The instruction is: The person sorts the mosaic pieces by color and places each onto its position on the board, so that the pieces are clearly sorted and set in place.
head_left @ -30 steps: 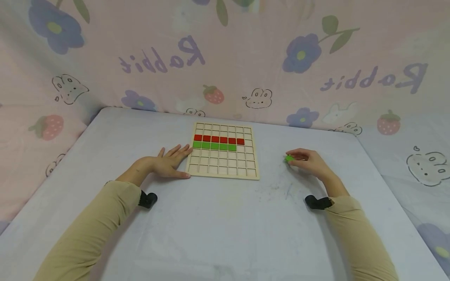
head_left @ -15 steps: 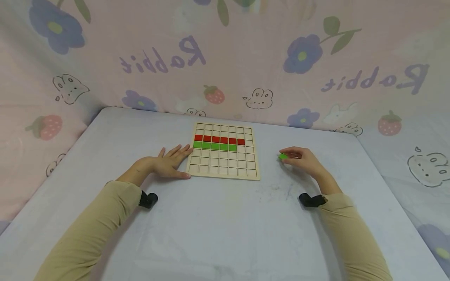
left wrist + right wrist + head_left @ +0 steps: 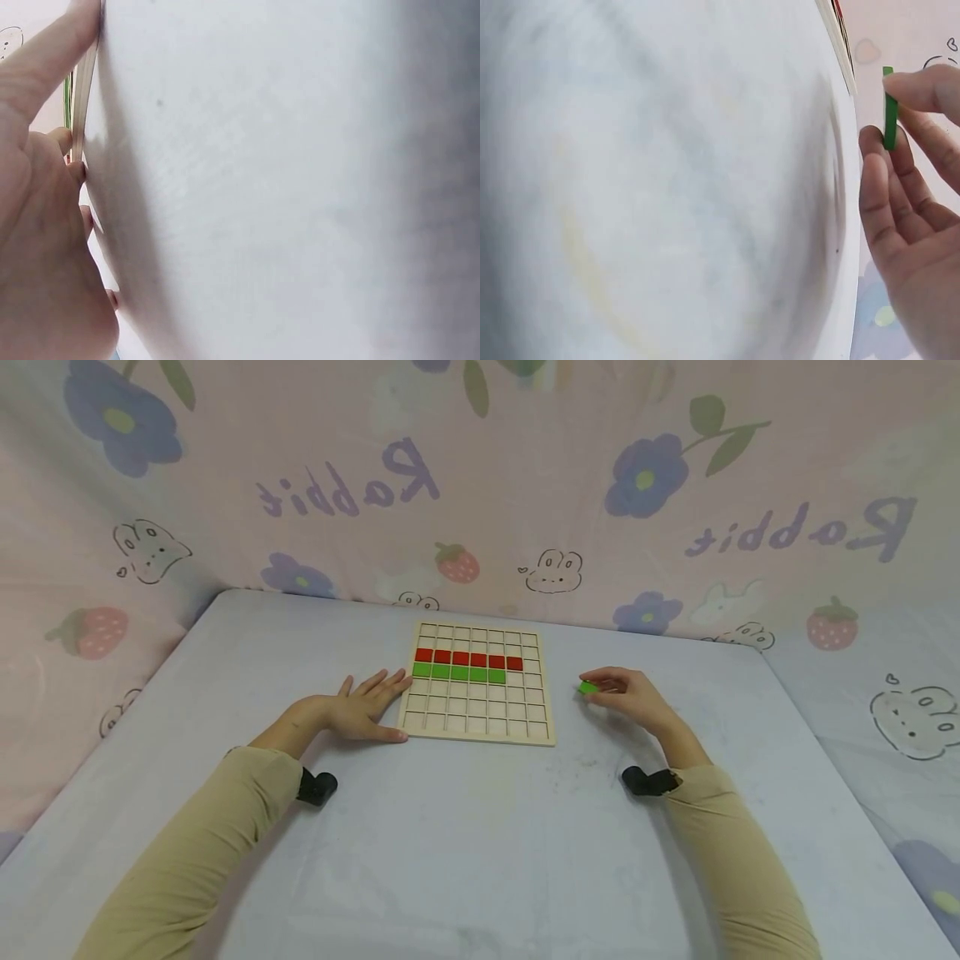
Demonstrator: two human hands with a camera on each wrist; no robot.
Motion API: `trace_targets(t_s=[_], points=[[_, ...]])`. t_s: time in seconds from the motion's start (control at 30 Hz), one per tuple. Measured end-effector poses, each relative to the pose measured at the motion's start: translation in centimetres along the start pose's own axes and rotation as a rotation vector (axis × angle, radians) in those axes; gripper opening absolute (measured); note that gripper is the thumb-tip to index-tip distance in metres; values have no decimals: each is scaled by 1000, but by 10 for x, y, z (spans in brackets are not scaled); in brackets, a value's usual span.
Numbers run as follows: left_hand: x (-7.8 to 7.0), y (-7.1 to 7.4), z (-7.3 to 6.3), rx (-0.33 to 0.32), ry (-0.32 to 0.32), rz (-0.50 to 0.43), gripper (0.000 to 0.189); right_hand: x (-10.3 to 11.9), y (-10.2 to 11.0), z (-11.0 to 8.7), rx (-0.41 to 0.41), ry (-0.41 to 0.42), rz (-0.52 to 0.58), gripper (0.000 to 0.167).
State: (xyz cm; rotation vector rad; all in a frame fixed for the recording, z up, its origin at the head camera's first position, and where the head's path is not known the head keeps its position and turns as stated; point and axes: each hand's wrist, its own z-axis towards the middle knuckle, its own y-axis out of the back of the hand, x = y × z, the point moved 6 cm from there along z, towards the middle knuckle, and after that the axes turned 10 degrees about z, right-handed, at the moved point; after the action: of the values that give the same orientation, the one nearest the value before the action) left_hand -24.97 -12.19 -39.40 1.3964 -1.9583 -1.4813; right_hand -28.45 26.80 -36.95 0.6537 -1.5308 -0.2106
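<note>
A wooden grid board (image 3: 476, 741) lies on the table, with a row of red square tiles (image 3: 461, 658) and, just in front of it, a shorter row of green tiles (image 3: 460, 673). My left hand (image 3: 356, 712) rests at the board's left edge, fingers spread, thumb and fingertips right at the rim. My right hand (image 3: 630, 693) pinches a loose green tile (image 3: 588, 687) between thumb and fingers, to the right of the board. In the right wrist view this green tile (image 3: 890, 112) shows edge-on as a thin slab, the other fingers loosely bent below it.
The table (image 3: 465, 843) has a white cover with faint smudges right of the board. Behind it hangs a pink curtain (image 3: 495, 485) printed with rabbits, flowers and strawberries. Black wrist cameras (image 3: 318, 788) sit on both forearms.
My right hand has moved left toward the board, slightly away from me, carrying the green tile. My left hand and the board have stayed where they were.
</note>
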Motion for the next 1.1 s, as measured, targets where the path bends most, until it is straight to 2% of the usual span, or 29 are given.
trace_targets(t_s=[0.23, 0.53, 0.67, 1.1], points=[[-1, 1, -1, 2, 2, -8, 96, 3, -5, 7, 3, 40, 11, 40], [5, -3, 2, -12, -1, 8, 98, 7, -15, 16, 27, 12, 22, 40], [4, -2, 1, -21, -19, -14, 99, 9, -20, 19, 31, 18, 24, 39], [-1, 2, -1, -3, -3, 10, 94, 15, -29, 27, 51, 34, 18, 38]])
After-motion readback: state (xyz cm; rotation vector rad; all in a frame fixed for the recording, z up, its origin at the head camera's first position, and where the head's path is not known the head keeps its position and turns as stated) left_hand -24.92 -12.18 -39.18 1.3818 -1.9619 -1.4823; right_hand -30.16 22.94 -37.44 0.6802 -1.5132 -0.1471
